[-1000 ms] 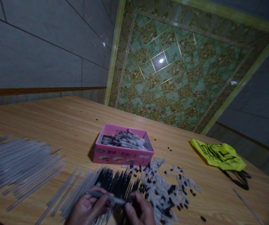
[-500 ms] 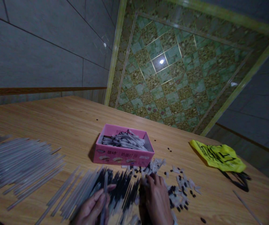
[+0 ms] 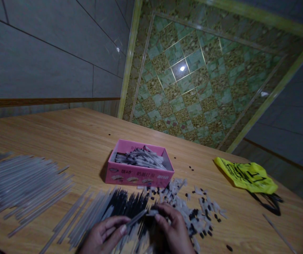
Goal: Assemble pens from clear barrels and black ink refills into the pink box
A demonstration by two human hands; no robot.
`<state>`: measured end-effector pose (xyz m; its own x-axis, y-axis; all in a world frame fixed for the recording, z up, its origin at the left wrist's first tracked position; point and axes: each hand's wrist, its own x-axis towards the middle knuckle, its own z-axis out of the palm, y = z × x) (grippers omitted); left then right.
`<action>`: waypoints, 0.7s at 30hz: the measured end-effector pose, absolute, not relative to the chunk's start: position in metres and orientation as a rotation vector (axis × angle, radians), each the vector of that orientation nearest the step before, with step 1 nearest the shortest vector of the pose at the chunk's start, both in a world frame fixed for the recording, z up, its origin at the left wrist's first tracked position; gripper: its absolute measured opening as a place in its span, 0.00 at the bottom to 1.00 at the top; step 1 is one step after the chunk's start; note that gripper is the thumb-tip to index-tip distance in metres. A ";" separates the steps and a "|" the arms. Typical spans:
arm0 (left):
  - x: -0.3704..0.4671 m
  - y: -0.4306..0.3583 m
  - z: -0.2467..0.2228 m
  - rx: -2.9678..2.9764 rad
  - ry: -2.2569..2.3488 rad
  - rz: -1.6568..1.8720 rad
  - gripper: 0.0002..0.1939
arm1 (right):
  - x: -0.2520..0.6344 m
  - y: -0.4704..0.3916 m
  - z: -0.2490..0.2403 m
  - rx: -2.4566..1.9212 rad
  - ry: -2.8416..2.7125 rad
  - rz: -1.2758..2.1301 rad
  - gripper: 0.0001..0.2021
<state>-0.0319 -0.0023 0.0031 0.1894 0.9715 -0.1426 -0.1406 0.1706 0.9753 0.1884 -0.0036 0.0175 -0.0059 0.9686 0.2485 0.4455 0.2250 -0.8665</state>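
Pinched between thumb and fingers, a thin grey tube like a pen refill (image 3: 136, 218) slants up to the right from my left hand (image 3: 105, 235). My right hand (image 3: 174, 227) is closed on a small translucent cap-like piece (image 3: 152, 212), held close to the tube's tip; whether the two touch I cannot tell. Below both hands lies a row of dark-ended thin tubes (image 3: 134, 203). Loose translucent and black small pieces (image 3: 179, 203) are scattered beside my right hand. Just beyond, a pink box (image 3: 138, 176) holds many short white-and-black sticks (image 3: 142, 158).
Long clear tubes (image 3: 27, 183) lie in a wide pile on the wooden table (image 3: 69, 132) at left. A yellow bag (image 3: 246, 176) with black straps rests at right, near a single thin tube (image 3: 278, 233). Tiled walls rise behind.
My left hand has tipped its tube from nearly upright to slanting right. My right hand has come back from the loose pieces with a small translucent piece, and the hands are closer together.
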 end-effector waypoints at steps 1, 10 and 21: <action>-0.032 -0.002 0.003 1.073 1.033 1.029 0.16 | 0.186 -0.005 0.019 -1.326 -1.580 0.768 0.08; -0.031 -0.001 0.004 1.093 1.010 1.032 0.13 | 0.183 -0.007 0.016 -1.293 -1.531 0.804 0.13; -0.030 -0.001 -0.006 1.193 1.028 1.005 0.13 | 0.180 -0.009 0.027 -1.198 -1.716 0.744 0.12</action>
<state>-0.0296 -0.0011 -0.0055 0.2342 0.9687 -0.0821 -0.0594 0.0986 0.9934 0.1800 -0.0090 0.0273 -0.1380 0.9355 0.3253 0.4021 0.3531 -0.8448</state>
